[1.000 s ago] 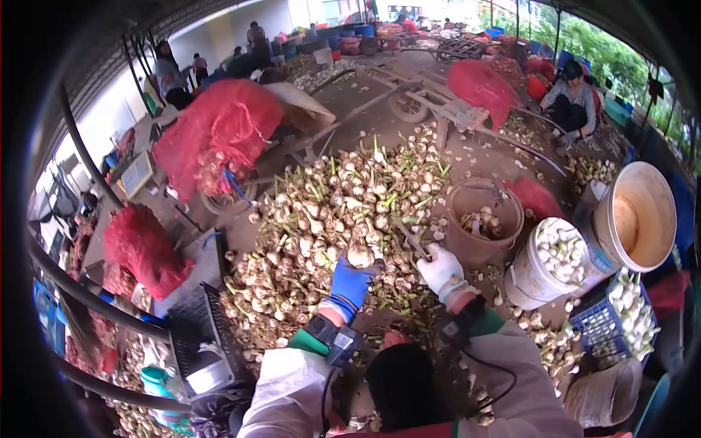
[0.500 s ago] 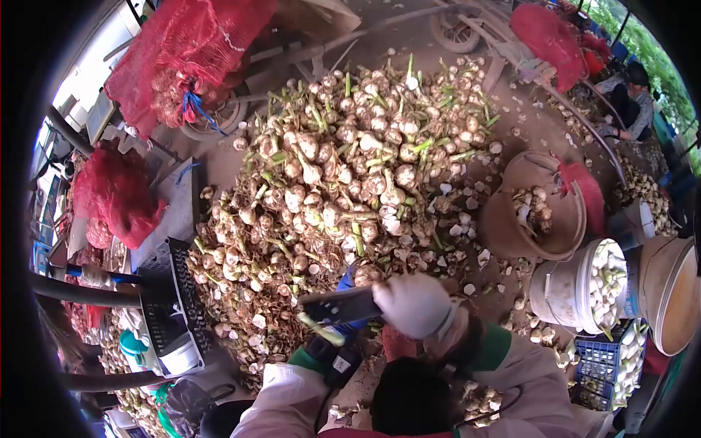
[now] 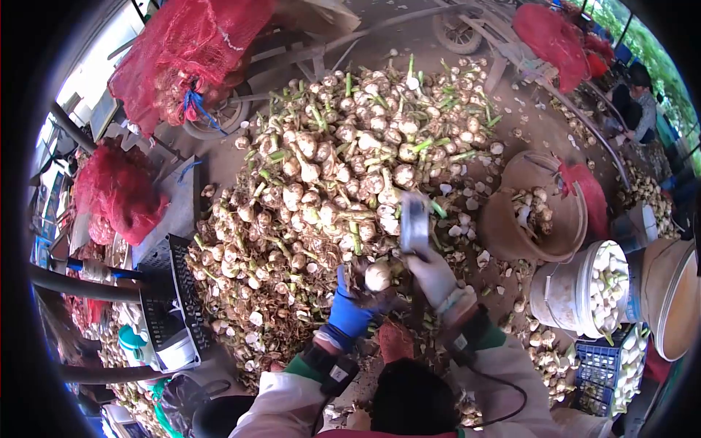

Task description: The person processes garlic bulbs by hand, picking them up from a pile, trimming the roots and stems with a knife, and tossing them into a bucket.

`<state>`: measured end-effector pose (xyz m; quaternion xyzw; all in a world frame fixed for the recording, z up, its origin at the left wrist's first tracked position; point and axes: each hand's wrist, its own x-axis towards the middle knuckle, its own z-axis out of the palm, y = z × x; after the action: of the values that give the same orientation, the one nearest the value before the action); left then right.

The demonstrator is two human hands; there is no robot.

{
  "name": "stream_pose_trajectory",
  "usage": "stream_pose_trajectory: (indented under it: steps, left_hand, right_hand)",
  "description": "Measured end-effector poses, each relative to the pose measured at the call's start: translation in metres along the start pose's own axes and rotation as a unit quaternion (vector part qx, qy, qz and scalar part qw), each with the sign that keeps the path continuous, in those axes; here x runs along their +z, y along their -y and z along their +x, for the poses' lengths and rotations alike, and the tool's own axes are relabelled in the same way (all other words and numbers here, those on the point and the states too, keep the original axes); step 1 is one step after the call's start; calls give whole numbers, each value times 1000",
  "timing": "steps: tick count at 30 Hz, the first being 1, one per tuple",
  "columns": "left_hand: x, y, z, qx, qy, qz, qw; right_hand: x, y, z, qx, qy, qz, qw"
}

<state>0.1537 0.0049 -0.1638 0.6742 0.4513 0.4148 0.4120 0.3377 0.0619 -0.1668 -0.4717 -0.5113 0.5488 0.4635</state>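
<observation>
At lower centre of the frame, the blue-gloved left hand (image 3: 349,312) pinched a garlic bulb (image 3: 377,276) in its grip. The bulb sat just left of the white-gloved right hand (image 3: 436,276). That hand's grip was wrapped round a blurred flat blade (image 3: 415,223), its long axis pointing up-frame over the garlic pile (image 3: 343,160).

No readable text, labels, brands, numbers or signs anywhere, all surfaces too blurred or small

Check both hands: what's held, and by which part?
Left hand holds a garlic bulb in its fingertips, by the bulb's lower side. Right hand grips a knife by its handle end, with the motion-blurred blade pointing up.
</observation>
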Motion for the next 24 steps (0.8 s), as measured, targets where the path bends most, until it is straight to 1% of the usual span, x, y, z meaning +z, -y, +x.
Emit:
stream_pose_trajectory:
  steps: [1, 2, 3, 4, 5, 6, 7, 8, 9, 10, 11, 12, 13, 14, 15, 16, 17, 18, 19, 20, 21, 22, 23, 24]
  left_hand:
    - [-6, -12, 4, -93, -50, -139, 985]
    - [-10, -24, 9, -90, -45, -142, 985]
    - [-15, -35, 14, -107, -59, -160, 980]
    - [-19, -39, 21, -123, -73, -178, 974]
    - [-20, -38, 24, -112, -62, -185, 974]
    - [-17, -36, 21, -98, -98, -246, 959]
    - [-15, -30, 17, -86, -103, -267, 954]
    - [-14, -22, 13, -77, -107, -287, 949]
    - [-10, -4, 10, -82, -107, -287, 948]
    - [-5, 20, 10, -183, -71, -321, 927]
    - [-3, 36, 14, -279, -33, -350, 894]
    - [7, 12, 21, -240, 166, -244, 925]
    - [18, -20, 28, -194, 359, -128, 904]
    - [18, -29, 34, -199, 362, -127, 902]
    - [18, -35, 44, -83, 327, -6, 941]
    - [16, -36, 58, 37, 284, 117, 951]
    - [6, -23, 81, 69, 193, 317, 926]
    - [-13, 1, 108, 97, 88, 502, 855]
    - [-37, 35, 129, 120, 59, 620, 773]
    - [-61, 64, 143, 140, 31, 724, 675]
    - [-79, 76, 148, 89, 102, 705, 696]
    - [-87, 73, 152, 38, 172, 680, 712]
    - [-87, 69, 143, 23, 161, 635, 755]
    - [-80, 51, 126, -10, 101, 528, 843]
  right_hand:
    - [5, 35, 2, -8, -3, 4, 1000]
    - [12, 71, 0, -16, -6, 8, 1000]
    - [14, 77, -3, -96, -59, -100, 989]
    - [15, 85, -5, -176, -111, -206, 956]
    - [13, 96, -13, -246, -111, -254, 929]
    - [14, 114, -30, -181, -102, -292, 933]
    - [4, 84, -34, -91, -25, -359, 929]
    - [-13, 44, -38, 5, 53, -416, 908]
    - [-32, 24, -48, 88, 92, -441, 888]
    - [-50, 7, -55, 169, 131, -462, 861]
    - [-64, -8, -61, 148, 22, -390, 909]
    - [-70, -20, -62, 125, -88, -309, 939]
    - [-70, -11, -58, 131, -86, -305, 939]
    - [-72, 13, -49, 95, -137, -209, 964]
    - [-76, 25, -40, 53, -187, -113, 974]
    - [-81, 19, -39, 53, -189, -111, 974]
    - [-87, 7, -39, 70, -177, -129, 973]
    - [-93, -8, -37, 86, -164, -148, 971]
    - [-94, -31, -41, 54, -160, -214, 962]
    - [-86, -38, -45, 54, -159, -209, 963]
    - [-74, -43, -49, 95, -146, -209, 962]
    - [-63, -47, -50, 136, -133, -208, 960]
    - [-56, -54, -45, 118, -113, -256, 953]
    - [-46, -59, -41, 102, -93, -304, 943]
